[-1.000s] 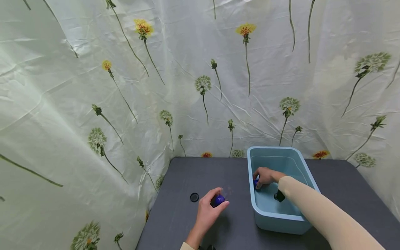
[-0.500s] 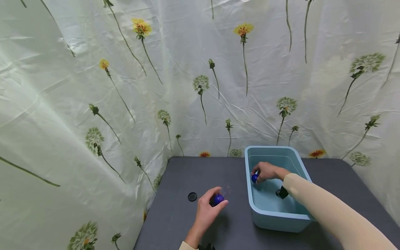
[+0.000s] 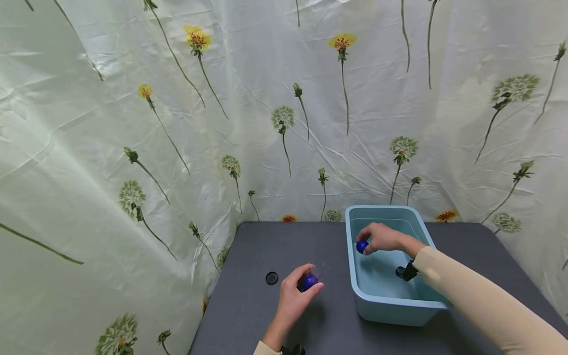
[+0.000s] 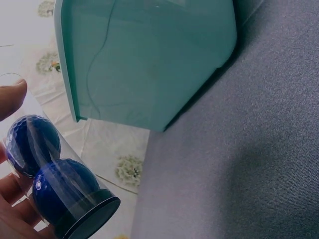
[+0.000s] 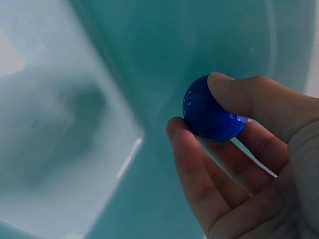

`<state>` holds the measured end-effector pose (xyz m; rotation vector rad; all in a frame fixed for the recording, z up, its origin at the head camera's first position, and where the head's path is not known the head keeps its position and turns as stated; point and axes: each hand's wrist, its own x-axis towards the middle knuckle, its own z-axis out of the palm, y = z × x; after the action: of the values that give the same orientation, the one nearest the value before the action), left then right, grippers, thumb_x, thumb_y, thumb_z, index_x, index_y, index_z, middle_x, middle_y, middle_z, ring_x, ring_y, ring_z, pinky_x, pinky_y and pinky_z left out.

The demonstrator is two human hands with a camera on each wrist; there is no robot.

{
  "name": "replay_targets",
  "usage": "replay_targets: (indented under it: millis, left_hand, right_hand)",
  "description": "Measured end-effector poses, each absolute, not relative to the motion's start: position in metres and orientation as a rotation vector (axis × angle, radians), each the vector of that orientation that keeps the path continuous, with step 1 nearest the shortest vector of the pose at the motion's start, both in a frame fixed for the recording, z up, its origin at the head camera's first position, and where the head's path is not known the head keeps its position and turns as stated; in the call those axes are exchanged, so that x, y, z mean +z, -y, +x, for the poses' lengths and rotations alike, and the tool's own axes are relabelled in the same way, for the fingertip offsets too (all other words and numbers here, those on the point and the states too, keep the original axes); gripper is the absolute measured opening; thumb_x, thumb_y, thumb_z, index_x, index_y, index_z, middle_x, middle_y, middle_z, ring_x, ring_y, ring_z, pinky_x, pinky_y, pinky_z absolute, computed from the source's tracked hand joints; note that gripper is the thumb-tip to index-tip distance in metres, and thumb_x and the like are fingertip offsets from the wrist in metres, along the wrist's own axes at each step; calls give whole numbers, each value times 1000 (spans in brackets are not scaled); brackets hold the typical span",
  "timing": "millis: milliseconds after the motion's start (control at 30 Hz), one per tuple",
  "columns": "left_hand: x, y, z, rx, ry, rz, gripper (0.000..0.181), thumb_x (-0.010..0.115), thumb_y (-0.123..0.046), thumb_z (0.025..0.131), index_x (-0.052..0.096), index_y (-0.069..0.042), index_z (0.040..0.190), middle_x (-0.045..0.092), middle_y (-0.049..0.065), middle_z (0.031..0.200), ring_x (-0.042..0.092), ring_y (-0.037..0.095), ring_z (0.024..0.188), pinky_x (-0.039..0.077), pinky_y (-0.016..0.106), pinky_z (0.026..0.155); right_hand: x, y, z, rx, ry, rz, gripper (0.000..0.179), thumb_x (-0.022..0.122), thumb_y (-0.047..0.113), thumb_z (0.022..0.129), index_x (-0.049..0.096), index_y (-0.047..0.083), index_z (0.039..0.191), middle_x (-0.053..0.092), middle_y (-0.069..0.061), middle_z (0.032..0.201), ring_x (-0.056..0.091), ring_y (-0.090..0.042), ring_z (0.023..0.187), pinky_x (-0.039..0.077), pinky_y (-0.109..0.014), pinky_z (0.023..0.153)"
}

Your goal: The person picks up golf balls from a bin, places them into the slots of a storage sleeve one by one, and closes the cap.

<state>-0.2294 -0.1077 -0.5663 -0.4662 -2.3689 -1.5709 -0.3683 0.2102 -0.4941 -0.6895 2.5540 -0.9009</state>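
My left hand (image 3: 290, 298) grips a clear plastic tube (image 4: 60, 154) over the table, left of a light blue bin. Two blue golf balls (image 4: 34, 144) sit one against the other inside the tube, and a black cap (image 4: 93, 219) covers its lower end. Over in the bin (image 3: 395, 299), my right hand (image 3: 380, 237) pinches another blue golf ball (image 5: 212, 112) between thumb and fingertips. That ball is held above the bin floor near the left wall.
A round black cap (image 3: 272, 278) lies on the dark grey table (image 3: 248, 305), left of my left hand. A white curtain (image 3: 262, 158) with dandelion prints hangs behind the table and along its left side.
My right hand has lifted the golf ball up from low by the bin's left wall. My left hand keeps its hold on the tube, nearly still. The view has shifted slightly.
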Motion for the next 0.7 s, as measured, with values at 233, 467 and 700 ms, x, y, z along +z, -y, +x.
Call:
replay_targets:
  millis: [233,467,700]
  left_hand:
    - [-566,107,-230,-1577,2371,-471,48,81,-39,85,64,-27,129,66,-7,121,64,13,105,55,32,86]
    - [-565,106,-229,-1574,2381,-472,51,80,-44,85,64,-25,130,66,-7,123,64,13,107,54,32,88]
    - [-564,104,-228,-1575,2382,-468,50,81,-39,86,65,-22,130,66,-7,122,64,14,107,54,33,88]
  right_hand:
    - [-475,-215,-354,-980,-2576,-708,39,83,14,83,71,6,119,69,-6,109,63,-25,97,56,-38,77]
    - [-459,-214,-336,-1102,-2561,-723,43,82,18,86,68,4,124,69,-7,111,67,-24,95,57,-39,77]
    - [-445,-200,-310,-1272,-2535,-734,45,80,19,88,66,7,128,65,-10,119,68,-28,100,58,-36,76]
